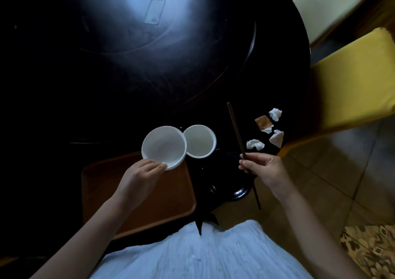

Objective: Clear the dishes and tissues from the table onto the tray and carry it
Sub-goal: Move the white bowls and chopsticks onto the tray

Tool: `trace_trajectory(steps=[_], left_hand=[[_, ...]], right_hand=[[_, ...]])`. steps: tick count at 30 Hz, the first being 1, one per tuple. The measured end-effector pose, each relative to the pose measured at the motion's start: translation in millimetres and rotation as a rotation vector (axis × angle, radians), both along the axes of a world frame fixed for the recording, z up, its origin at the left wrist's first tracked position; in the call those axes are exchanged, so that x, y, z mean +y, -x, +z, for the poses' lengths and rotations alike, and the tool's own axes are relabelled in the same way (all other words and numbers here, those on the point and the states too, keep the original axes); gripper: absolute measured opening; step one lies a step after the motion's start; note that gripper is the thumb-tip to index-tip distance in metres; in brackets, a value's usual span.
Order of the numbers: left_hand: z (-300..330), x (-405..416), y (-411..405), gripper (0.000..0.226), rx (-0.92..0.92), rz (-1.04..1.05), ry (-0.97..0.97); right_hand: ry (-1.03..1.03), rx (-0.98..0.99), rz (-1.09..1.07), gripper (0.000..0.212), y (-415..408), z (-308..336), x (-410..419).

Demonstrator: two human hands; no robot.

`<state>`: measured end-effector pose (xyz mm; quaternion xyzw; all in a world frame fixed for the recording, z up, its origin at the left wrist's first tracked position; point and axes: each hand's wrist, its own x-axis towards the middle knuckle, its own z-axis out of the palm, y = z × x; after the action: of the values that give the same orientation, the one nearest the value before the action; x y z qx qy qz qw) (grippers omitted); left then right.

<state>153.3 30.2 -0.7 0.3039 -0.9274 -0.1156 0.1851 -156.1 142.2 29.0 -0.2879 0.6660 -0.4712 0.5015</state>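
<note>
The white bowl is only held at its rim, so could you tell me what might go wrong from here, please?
1. The left hand pinches the white bowl by its near rim, tilted over the tray; it could slip.
2. That bowl sits against the second bowl and could knock it.
3. The chopsticks in the right hand point past the crumpled tissues and might sweep them off the table edge.

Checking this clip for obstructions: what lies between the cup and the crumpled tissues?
In the head view, the dark chopsticks held by the right hand cross the table between the cup and the crumpled tissues.
</note>
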Motion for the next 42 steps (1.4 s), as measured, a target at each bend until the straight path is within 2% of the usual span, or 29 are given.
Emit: trace_trajectory(steps=[4, 7, 9, 11, 14, 16, 17, 20, 22, 25, 27, 30, 32, 37, 42], left_hand=[[-15, 13, -43, 0.013, -0.070, -0.004, 0.010], [-22, 16, -67, 0.035, -0.110, -0.040, -0.006], [-28, 15, -81, 0.040, -0.114, -0.059, 0.001], [-37, 13, -94, 0.039, -0.123, -0.088, 0.007], [-45, 10, -112, 0.014, -0.100, -0.157, -0.003], [-48, 11, -122, 0.031, -0.056, -0.120, -0.032], [-48, 14, -126, 0.032, -0.003, -0.027, -0.082], [-40, 23, -130, 0.043, 0.249, 0.493, -0.375], [-36, 24, -127, 0.050, 0.363, 0.794, -0.672], [-35, 20, -117, 0.039, 0.445, 0.882, -1.256], [-35, 20, -113, 0.028, 0.491, 0.876, -1.406], [-33, 18, -113, 0.018, 0.552, 0.928, -1.387], [-33, 15, -113, 0.016, 0.504, 0.950, -1.319], [-33, 6, -108, 0.017, 0.418, 0.874, -1.397], [-35, 5, -121, 0.018, 0.372, 0.893, -1.258]], right_hand=[[0.036, -0.030, -0.052, 0.031, -37, 7, -10], [0.048, -0.041, -0.078, 0.019, -64, 8, -14], [0.042, -0.030, -0.097, 0.019, -80, 8, -14], [0.039, -0.023, -0.108, 0.020, -94, 8, -13], [0.035, -0.002, -0.112, 0.021, -113, 6, -13], [0.031, 0.011, -0.104, 0.022, -125, 5, -15], [0.036, 0.020, -0.096, 0.022, -129, 4, -15], [0.047, 0.025, -0.076, 0.019, -143, 6, -19], [0.043, 0.038, -0.061, 0.019, -151, 6, -22], [0.040, 0.118, -0.021, 0.022, -160, 4, -30], [0.037, 0.242, 0.036, 0.020, -165, 4, -39], [-0.004, 0.558, 0.162, 0.024, -174, 7, -59], [-0.006, 0.702, 0.231, 0.027, -181, 5, -73], [0.006, 0.869, 0.337, 0.027, -201, -10, -97], [0.001, 1.097, 0.554, 0.024, -218, -20, -112]])
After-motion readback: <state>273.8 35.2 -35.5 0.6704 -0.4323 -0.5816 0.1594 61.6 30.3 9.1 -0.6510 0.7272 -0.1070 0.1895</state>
